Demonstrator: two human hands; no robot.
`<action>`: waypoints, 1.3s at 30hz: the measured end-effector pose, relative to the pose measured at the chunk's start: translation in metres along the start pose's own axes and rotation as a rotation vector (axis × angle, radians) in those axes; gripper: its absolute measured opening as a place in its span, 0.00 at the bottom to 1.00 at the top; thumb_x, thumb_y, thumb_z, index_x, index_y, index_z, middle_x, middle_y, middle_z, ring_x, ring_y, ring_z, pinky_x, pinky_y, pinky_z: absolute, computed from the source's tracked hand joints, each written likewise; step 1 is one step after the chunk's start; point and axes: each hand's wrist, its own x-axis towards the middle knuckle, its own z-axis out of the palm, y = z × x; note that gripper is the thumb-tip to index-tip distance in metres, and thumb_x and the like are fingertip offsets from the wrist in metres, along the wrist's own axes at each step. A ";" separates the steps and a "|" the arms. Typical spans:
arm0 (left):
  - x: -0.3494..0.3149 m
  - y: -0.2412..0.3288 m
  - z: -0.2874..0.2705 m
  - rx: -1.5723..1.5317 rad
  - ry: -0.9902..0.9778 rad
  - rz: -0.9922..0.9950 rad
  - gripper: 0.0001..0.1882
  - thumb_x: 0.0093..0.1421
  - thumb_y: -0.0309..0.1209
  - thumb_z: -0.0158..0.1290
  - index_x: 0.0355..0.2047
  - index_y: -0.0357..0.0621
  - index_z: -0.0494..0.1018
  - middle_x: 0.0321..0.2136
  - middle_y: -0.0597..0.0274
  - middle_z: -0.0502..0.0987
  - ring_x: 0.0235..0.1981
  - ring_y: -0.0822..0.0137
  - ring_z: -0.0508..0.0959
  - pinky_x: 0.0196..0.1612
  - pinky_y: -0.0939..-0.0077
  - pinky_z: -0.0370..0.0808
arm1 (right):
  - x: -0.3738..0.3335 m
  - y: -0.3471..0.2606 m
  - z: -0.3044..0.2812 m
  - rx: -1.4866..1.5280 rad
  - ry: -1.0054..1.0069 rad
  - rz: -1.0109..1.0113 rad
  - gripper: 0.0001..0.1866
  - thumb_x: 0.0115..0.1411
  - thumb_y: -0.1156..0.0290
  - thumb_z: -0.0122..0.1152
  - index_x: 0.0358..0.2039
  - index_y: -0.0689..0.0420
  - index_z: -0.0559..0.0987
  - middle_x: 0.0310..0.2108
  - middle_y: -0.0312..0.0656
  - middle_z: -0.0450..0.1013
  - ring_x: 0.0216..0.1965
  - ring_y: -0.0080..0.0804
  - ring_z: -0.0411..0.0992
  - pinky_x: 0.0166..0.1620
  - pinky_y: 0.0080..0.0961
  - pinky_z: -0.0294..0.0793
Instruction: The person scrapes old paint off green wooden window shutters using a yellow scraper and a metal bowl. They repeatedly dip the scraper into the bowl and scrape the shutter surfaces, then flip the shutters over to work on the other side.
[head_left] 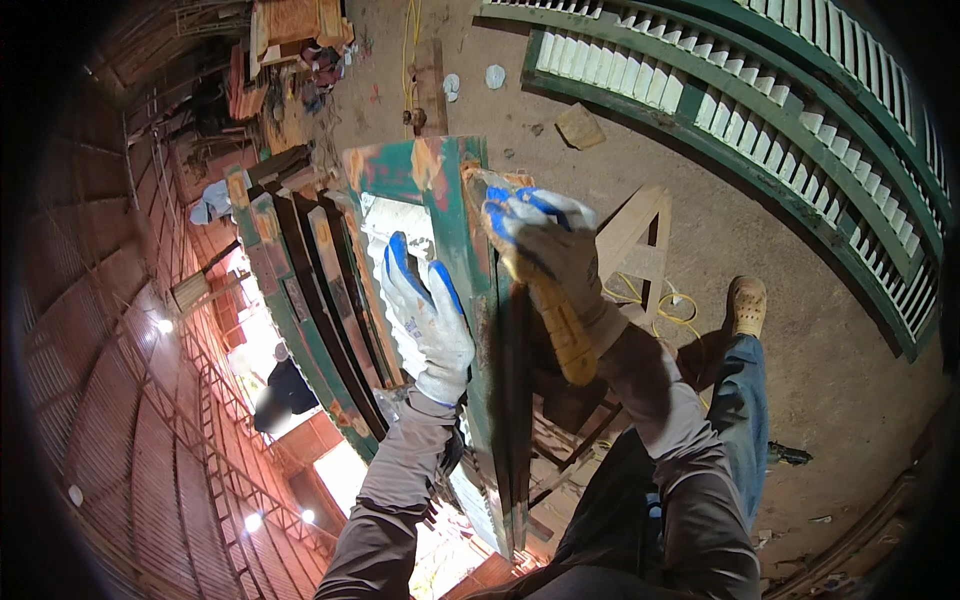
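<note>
A green wooden shutter frame [468, 255] with white slats [392, 222] stands before me, with orange-brown patches on its face. My left hand [435, 330], in a white and blue work glove, lies over the slats with its fingers spread and holds nothing. My right hand [560, 240], gloved the same way, is closed around a tool with a yellowish-brown handle [562, 335]. That handle slants down below the hand. Its working end sits at the frame's upper right edge, where my fingers partly hide it, so its kind is unclear.
More green frames [300, 290] stand to the left. Large green shutters with white slats [640, 85] lie at the upper right. A wooden A-shaped support [640, 235], a yellow cord [680, 305] and a wood block [580, 127] are on the floor. Another person [285, 390] is at the left.
</note>
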 end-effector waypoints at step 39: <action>-0.274 0.042 -0.071 -1.187 0.554 -0.988 0.32 0.66 0.43 0.57 0.64 0.42 0.61 0.53 0.55 0.73 0.50 0.63 0.76 0.55 0.60 0.73 | -0.021 -0.209 -0.230 -0.031 -0.319 0.599 0.32 0.64 0.67 0.67 0.63 0.67 0.66 0.55 0.46 0.72 0.51 0.31 0.73 0.54 0.31 0.75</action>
